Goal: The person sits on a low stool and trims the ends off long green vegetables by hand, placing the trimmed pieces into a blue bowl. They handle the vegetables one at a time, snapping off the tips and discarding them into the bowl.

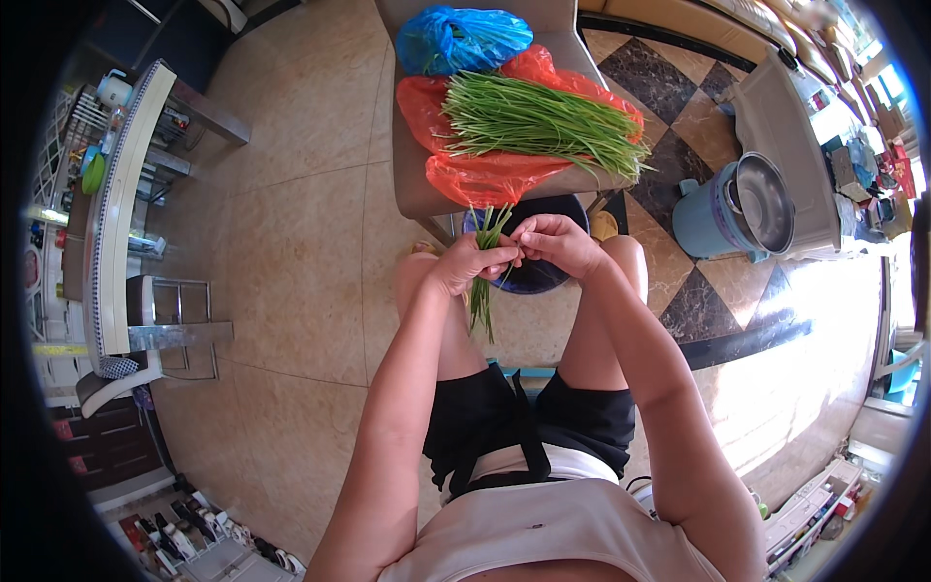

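Note:
A small bunch of long green stalks, perhaps garlic chives, is gripped in my left hand. My right hand meets it at the fingertips, thumb and forefinger pinched together beside the bunch; whether a stalk is between them is too small to tell. Both hands are over a dark bin or basin between my knees. Ahead, a large pile of the same green stalks lies on a spread red plastic bag on a chair. A blue plastic bag with greens inside sits behind it.
At the right a metal basin rests tilted on a light-blue bucket, near a cluttered pale cabinet. A long table and a stool stand at the left. Shoes are on a rack at lower left.

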The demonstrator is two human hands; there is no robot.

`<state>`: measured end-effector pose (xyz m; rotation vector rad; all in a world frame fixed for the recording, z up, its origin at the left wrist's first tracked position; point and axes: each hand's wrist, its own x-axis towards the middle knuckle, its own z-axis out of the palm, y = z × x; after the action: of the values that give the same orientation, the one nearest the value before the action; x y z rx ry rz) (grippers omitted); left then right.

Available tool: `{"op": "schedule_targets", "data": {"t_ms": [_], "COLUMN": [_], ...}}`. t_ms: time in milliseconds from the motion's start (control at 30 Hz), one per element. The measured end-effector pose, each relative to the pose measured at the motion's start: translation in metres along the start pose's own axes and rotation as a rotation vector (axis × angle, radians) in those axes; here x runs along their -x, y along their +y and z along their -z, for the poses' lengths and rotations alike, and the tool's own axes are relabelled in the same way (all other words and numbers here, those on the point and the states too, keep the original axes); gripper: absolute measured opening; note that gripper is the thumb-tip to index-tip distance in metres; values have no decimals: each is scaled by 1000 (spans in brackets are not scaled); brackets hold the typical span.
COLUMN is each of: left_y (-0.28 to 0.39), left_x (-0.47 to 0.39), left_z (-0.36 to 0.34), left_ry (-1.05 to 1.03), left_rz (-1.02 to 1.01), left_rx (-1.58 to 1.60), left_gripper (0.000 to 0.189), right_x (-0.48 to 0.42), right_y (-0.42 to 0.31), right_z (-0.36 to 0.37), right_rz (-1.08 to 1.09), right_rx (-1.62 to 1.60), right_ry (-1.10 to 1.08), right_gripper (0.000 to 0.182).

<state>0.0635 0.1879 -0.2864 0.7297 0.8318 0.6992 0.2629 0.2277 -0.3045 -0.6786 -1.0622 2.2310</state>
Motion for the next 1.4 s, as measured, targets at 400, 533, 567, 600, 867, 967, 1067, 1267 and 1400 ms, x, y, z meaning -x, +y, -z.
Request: {"op": "schedule_targets", "data": {"t_ms": [400, 533, 567, 600, 867, 967, 1067, 1267, 1400], "left_y": [-4, -6, -6, -7, -6, -5, -5, -2, -5], "left_x": [-3, -5, -5, -6, -4, -3, -3, -2, -3], "left_z": [2, 5, 6, 7, 10, 9, 10, 5, 10], "left_ry": [110, 133, 139, 134, 143, 145, 121, 86, 162], "left_rz": [-6, -27, -30, -34, -29, -19, 1, 54, -41], "left_rx": [-102, -130, -136, -124, -59, -85, -135, -151, -67], "left_gripper": [14, 14, 14, 13, 14, 15, 15, 12, 12], "right_x": [-2, -2, -2, 0, 1, 1, 1, -1, -3], "right_y": [5, 5, 5, -1, -6, 0, -2, 6, -6], "right_z": [1, 5, 6, 3, 22, 17, 4, 17, 25], "right_rz": [63, 56, 56, 87, 258, 35, 12, 174, 277], "right_rx": [292, 137, 45, -51, -155, 1, 141, 123, -39], "right_ry": [171, 217, 233, 213, 317, 353, 305, 414, 618], "right_gripper": [13, 13, 13, 13, 19, 21, 27, 15, 15]}}
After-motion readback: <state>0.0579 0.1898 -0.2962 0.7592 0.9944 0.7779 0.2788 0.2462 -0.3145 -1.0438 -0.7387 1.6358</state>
